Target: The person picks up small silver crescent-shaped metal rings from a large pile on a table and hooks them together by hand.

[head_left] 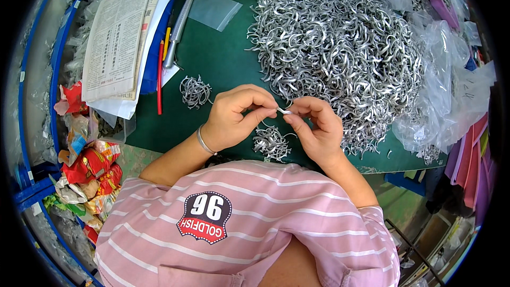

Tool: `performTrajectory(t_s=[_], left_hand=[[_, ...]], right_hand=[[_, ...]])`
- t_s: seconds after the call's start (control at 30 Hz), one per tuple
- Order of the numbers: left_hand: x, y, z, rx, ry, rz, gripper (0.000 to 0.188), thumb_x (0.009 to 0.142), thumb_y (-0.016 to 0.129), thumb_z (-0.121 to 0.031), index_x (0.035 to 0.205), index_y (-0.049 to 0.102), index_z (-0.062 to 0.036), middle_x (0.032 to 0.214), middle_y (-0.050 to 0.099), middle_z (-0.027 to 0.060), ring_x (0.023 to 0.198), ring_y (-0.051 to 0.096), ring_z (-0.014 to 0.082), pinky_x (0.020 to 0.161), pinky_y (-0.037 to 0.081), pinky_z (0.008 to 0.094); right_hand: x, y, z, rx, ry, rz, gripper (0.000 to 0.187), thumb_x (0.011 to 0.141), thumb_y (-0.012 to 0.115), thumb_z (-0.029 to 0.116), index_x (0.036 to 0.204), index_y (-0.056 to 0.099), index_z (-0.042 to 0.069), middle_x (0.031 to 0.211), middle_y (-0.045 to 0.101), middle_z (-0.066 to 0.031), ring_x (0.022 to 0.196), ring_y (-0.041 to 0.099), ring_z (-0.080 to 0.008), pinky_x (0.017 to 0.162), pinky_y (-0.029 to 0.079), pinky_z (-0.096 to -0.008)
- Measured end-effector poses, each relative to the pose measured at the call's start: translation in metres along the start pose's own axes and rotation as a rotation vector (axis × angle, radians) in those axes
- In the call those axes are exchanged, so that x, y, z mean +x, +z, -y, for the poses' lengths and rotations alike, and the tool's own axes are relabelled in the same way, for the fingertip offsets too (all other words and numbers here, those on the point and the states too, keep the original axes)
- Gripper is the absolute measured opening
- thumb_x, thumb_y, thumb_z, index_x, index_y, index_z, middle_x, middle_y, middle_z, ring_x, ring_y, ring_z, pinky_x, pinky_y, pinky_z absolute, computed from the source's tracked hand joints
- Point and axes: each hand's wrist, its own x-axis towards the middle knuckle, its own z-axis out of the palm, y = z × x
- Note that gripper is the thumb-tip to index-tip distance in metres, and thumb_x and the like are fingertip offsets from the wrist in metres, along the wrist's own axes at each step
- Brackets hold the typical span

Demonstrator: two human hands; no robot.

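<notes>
Between my two hands is a small curved silver-grey strip (285, 111), pinched at its left end by my left hand (234, 114) and at its right end by my right hand (319, 127). Both hands are closed, thumb against finger. A small heap of similar strips (271, 143) lies on the green table (204, 58) just below my hands. Another little cluster of strips (195, 92) rests to the left of my left hand. A very large pile of the same curved strips (334, 48) spreads beyond and to the right of my right hand.
Newspapers (118, 40) lie on a blue holder at the left, beside a red pen (160, 77) and a metal-handled tool (179, 29). A clear bag (215, 11) is at the back. Crumpled plastic bags (441, 85) border the pile's right. Blue shelving (56, 74) stands left.
</notes>
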Motion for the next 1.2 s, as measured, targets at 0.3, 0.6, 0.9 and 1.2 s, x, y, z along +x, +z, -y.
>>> performTrajectory(t_s=[0.3, 0.6, 0.9, 1.2], left_hand=[[-0.002, 0.000, 0.001, -0.047, -0.030, 0.012, 0.009, 0.088, 0.061, 0.008, 0.096, 0.063, 0.0058, 0.098, 0.063, 0.0144, 0.084, 0.067, 0.0182, 0.073, 0.057, 0.0268], [0.024, 0.000, 0.000, 0.393, -0.040, -0.063, 0.016, 0.083, 0.071, -0.003, 0.097, 0.064, 0.0008, 0.091, 0.061, 0.0078, 0.075, 0.062, 0.0124, 0.063, 0.050, 0.0241], [0.041, 0.005, 0.025, 0.521, -0.064, -0.130, 0.010, 0.080, 0.071, 0.001, 0.083, 0.062, 0.0021, 0.081, 0.059, 0.0052, 0.066, 0.059, 0.0101, 0.061, 0.049, 0.0230], [0.030, -0.008, 0.011, 0.334, -0.119, -0.154, 0.007, 0.085, 0.069, 0.001, 0.090, 0.064, 0.0020, 0.086, 0.059, 0.0028, 0.071, 0.059, 0.0076, 0.062, 0.048, 0.0201]], right_hand=[[0.009, -0.005, 0.015, -0.178, -0.100, 0.090, 0.023, 0.076, 0.076, -0.001, 0.098, 0.068, 0.000, 0.082, 0.067, -0.0103, 0.068, 0.065, -0.0177, 0.060, 0.052, -0.0274], [0.004, -0.038, 0.019, -0.437, -0.316, 0.050, 0.019, 0.071, 0.075, -0.004, 0.087, 0.069, 0.003, 0.082, 0.064, -0.0094, 0.070, 0.061, -0.0248, 0.061, 0.048, -0.0325], [-0.006, -0.142, 0.024, -0.865, -0.351, -0.533, 0.009, 0.078, 0.070, -0.004, 0.086, 0.065, -0.001, 0.084, 0.064, -0.0122, 0.075, 0.060, -0.0245, 0.068, 0.048, -0.0317], [-0.019, -0.233, 0.007, -1.396, -0.019, -0.696, 0.011, 0.083, 0.067, 0.005, 0.094, 0.070, 0.004, 0.095, 0.066, -0.0138, 0.091, 0.060, -0.0315, 0.083, 0.046, -0.0385]])
